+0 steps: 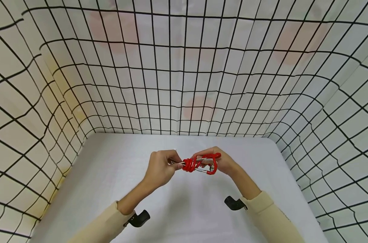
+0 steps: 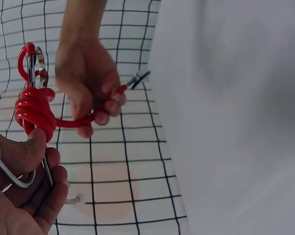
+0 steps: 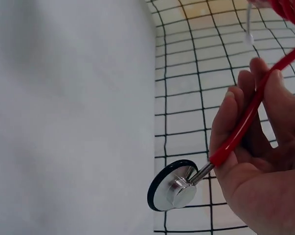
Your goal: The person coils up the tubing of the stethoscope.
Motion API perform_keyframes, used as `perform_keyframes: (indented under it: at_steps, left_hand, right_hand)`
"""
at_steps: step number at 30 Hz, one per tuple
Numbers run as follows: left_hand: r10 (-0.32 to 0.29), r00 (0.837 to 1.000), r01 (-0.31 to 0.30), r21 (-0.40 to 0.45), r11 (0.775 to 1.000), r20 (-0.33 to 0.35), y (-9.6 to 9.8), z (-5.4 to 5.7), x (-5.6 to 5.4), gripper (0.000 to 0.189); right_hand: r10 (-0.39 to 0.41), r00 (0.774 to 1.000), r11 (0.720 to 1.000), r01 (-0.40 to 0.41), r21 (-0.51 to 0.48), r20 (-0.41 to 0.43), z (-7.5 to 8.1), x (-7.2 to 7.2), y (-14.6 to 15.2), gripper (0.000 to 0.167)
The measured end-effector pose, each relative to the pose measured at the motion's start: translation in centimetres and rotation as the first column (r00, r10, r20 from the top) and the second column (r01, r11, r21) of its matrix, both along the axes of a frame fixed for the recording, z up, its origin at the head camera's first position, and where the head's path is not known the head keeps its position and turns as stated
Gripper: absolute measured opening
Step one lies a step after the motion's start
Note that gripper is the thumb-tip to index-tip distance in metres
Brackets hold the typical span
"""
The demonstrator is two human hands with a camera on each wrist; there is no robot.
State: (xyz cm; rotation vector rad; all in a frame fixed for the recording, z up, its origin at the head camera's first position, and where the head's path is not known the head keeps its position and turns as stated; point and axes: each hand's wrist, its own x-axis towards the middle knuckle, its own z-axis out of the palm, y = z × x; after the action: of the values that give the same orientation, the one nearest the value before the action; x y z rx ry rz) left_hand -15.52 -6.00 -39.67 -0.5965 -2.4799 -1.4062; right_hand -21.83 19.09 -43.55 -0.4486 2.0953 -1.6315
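A stethoscope with red tubing (image 1: 189,165) is held up over the white table between both hands. Its tube is wound in tight coils (image 2: 34,112) around the metal ear tubes. My left hand (image 1: 161,168) pinches those ear tubes (image 2: 48,169) just below the coils, and a pale ear tip (image 2: 76,199) pokes out past the fingers. A red carabiner (image 1: 215,165) with a silver gate sticks out from the coils' other end. With thumb and fingers, my right hand (image 3: 264,147) holds the free tube end, near the silver, black-rimmed chest piece (image 3: 174,188).
A white table (image 1: 117,148) lies beneath the hands. Black wire mesh (image 1: 184,71) encloses its back and both sides, with pale walls behind. Black wrist mounts (image 1: 139,218) project from both beige sleeves (image 1: 267,211).
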Motion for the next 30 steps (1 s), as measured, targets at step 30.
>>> perform_keyframes:
  at_steps: [30]
  left_hand:
    - [0.250,0.968,-0.251,-0.008,0.968,-0.024,-2.7,-4.9,-3.9,0.017]
  right_hand:
    - [-0.110,0.989,0.975,0.126,0.184,-0.096,-1.1,6.2,-8.2,0.022]
